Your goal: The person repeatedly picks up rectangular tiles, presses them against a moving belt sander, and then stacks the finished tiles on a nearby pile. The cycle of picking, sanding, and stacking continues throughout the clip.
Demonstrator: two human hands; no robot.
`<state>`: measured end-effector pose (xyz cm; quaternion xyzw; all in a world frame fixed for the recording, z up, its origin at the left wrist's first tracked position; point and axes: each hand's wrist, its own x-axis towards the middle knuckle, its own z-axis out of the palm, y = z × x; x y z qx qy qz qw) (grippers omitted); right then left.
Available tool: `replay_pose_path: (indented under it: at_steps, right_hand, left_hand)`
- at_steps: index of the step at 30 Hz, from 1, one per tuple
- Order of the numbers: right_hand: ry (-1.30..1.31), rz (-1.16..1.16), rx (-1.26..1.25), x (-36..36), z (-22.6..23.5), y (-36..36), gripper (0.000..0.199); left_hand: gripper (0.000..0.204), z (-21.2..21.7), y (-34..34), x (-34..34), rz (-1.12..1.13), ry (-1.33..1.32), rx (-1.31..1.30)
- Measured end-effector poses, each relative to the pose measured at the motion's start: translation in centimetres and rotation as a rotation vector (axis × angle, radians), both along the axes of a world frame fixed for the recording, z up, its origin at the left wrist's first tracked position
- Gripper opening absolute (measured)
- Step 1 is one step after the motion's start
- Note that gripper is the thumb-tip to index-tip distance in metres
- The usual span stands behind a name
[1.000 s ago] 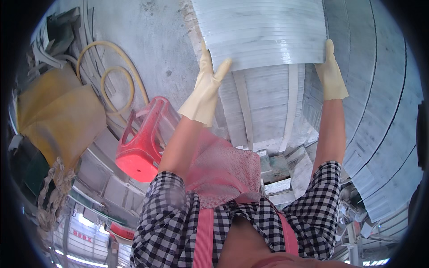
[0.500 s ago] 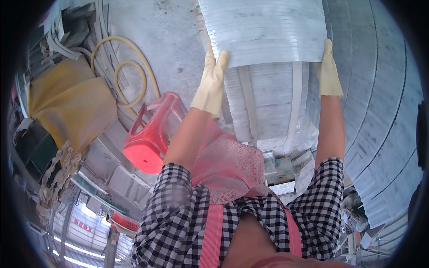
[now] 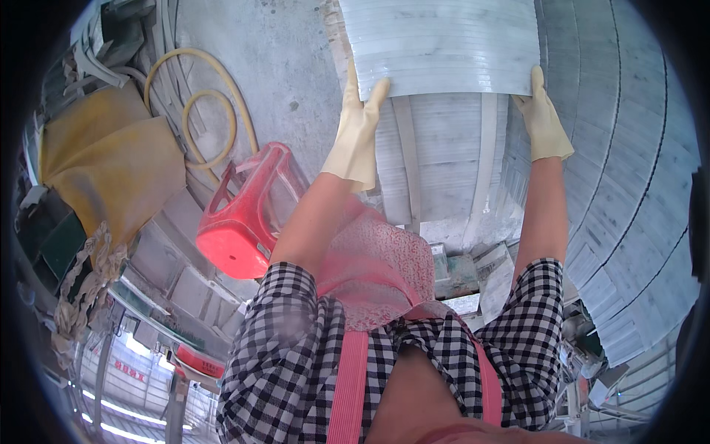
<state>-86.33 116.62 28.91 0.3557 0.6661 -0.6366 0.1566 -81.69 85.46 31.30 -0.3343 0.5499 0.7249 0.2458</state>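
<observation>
A pale, glossy panel of marble-look strips (image 3: 444, 52) stretches away from me at the top of the view. My left hand (image 3: 359, 126), in a cream rubber glove, grips its near left corner, thumb on top and fingers along the left edge. At the near right corner my right hand (image 3: 540, 115), gloved the same way, has its thumb against the side and its fingers reaching under the edge. Below the panel lies a similar striped slab stack (image 3: 444, 140) with two light spacer strips (image 3: 487, 148) across it. The panel's far end is out of view.
To my left a red plastic stool (image 3: 233, 237) lies tipped over beside a coiled yellow hose (image 3: 211, 96). A yellow-brown sheet (image 3: 111, 155) covers things farther left. Stacked striped slabs (image 3: 629, 148) line my right side. A pink apron (image 3: 384, 274) hangs before me.
The panel's near edge sits slightly higher in view. My right hand's fingers have turned inward beneath that edge. The stool and hose appear shifted a little left and up.
</observation>
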Motion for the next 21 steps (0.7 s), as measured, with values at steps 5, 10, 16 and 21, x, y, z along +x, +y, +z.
replay_pose_path:
  at_steps: [5,10,16,21]
  right_hand:
    - [0.009,0.107,0.026,-0.1,0.6,-0.5,0.084]
    - [0.092,0.164,0.097,0.0,1.2,-2.2,0.083]
    - [0.121,0.187,0.126,1.4,2.0,-1.9,0.091]
    - [0.029,0.144,0.204,1.4,-0.6,0.8,0.087]
  left_hand:
    - [0.081,0.1,-0.2,0.6,0.037,0.005,-0.021]
    - [0.08,-2.8,-0.8,1.2,0.104,0.062,-0.051]
    - [0.08,-6.3,-0.4,2.2,0.042,0.203,-0.176]
    - [0.079,-8.3,1.1,1.0,0.074,0.143,-0.156]
